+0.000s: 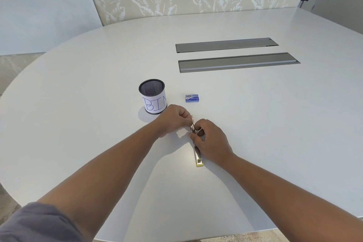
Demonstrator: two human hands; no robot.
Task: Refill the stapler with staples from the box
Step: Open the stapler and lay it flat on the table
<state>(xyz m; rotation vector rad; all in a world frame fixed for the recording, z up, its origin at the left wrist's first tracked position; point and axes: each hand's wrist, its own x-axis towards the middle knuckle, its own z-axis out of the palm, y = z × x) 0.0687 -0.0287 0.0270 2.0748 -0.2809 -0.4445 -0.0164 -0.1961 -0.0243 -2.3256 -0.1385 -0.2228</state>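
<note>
A slim metal stapler (198,157) with a yellow near end lies on the white table, pointing away from me. My right hand (211,143) holds its far part from the right. My left hand (173,119) pinches the raised metal top piece at the stapler's far end, which stands up between the two hands. A small blue staple box (192,98) lies closed on the table beyond the hands, apart from them.
A black mesh cup (152,95) with a paper label reading "BIN" stands just left of the staple box. Two long grey cable-slot covers (238,62) are set into the white table (78,124) further back. A patterned panel rises behind the table.
</note>
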